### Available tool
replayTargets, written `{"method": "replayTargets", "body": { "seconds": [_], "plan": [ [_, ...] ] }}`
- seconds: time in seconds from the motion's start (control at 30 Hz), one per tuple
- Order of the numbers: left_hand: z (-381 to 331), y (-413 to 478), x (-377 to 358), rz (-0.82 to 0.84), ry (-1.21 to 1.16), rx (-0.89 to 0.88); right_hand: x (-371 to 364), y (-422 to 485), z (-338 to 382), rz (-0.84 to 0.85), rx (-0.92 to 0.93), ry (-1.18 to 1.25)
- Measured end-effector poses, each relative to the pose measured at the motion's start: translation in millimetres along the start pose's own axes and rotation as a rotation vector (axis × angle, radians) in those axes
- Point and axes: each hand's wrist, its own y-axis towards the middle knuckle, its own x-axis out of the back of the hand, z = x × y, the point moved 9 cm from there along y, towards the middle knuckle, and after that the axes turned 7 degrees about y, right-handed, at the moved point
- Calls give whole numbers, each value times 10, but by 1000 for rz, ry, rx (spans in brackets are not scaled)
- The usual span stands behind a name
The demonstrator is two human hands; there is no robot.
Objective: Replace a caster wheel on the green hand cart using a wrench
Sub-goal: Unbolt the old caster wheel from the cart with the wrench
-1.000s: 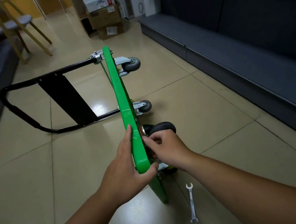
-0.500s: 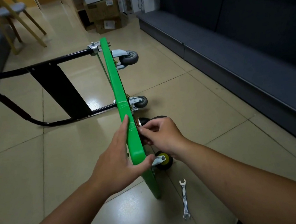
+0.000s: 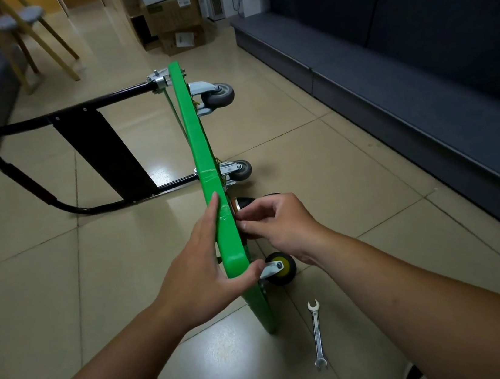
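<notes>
1. Green flat-deck hand cart [image 3: 205,176] stands on edge on the floor, with its black tubular handle [image 3: 115,95] at nine o'clock.
2. Left hand [image 3: 202,275] has not moved. Its fingers are pressed together along the deck edge and its thumb is hooked round the near corner.
3. Right hand [image 3: 282,226] has moved toward twelve o'clock, uncovering the yellow-hubbed caster wheel [image 3: 281,267]. Its fingertips now pinch at the mount of the black rubber caster wheel [image 3: 245,202]; the fastener is hidden.
4. Silver open-ended wrench [image 3: 317,336] lies untouched at five o'clock. Judgement: the fastener is being turned by hand, and wrench work is still to come.

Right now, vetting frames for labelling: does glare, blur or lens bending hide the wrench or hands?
Head view: lamp glare on the floor tiles, clear of the wrench; left hand and right hand sharp, though the right's fingertips sit in shadow against the green deck; wide-angle bending bows the bench edge.
</notes>
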Motion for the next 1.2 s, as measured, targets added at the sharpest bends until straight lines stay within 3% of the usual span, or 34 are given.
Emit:
{"method": "replayTargets", "body": {
  "seconds": [0.23,0.43,0.63,0.97,1.2],
  "plan": [
    [7,8,-13,12,-40,2,-1,-2,21,9,30,39],
    [-3,14,-13,16,-50,-3,7,-4,-26,-135,12,30],
    [-15,8,-4,10,-49,-3,-36,-5,-243,-65,-175,43],
    [-22,14,-12,17,-71,5,-17,29,-100,25,-63,29],
    [-32,6,-7,15,-78,5,-28,-47,42,-106,-15,55]
  ]
}}
